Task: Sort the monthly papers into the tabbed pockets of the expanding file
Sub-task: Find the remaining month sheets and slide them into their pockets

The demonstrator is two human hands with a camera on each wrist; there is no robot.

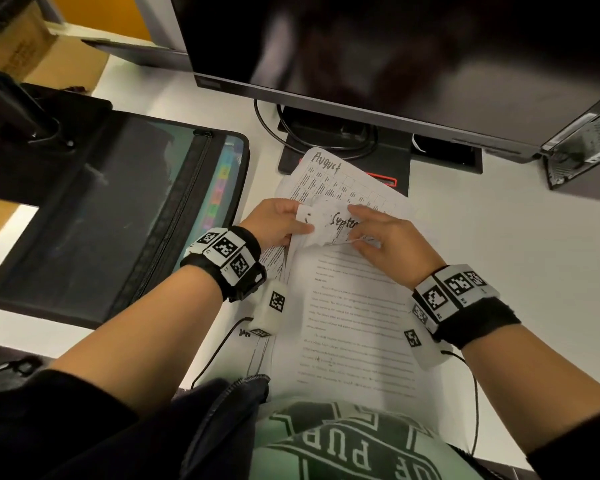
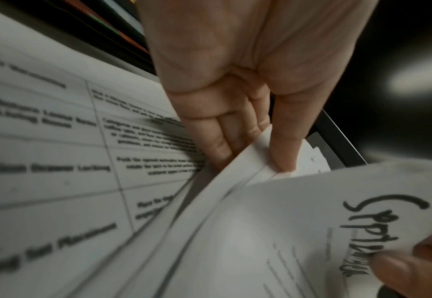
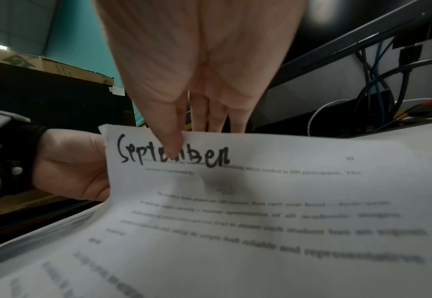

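Observation:
A stack of printed papers point(image 1: 347, 327) lies on the white desk in front of me. The sheet headed "September" point(image 1: 329, 225) point(image 2: 299, 231) point(image 3: 235, 201) is lifted at its top edge. My right hand point(image 1: 378, 233) point(image 3: 179, 129) pinches that edge, thumb on the writing. My left hand point(image 1: 281, 223) point(image 2: 255, 153) grips the upper left corner of several sheets, thumb on top. Behind lies a sheet headed "August" point(image 1: 329, 171). The black expanding file point(image 1: 111, 216) lies open at the left, its coloured tabs point(image 1: 219, 195) along its right side.
A monitor point(image 1: 395, 50) on a black stand point(image 1: 378, 147) with cables rises right behind the papers. A small computer case point(image 1: 582, 147) stands at the far right. A cardboard box point(image 1: 32, 50) and a black arm base point(image 1: 25, 109) sit at the far left.

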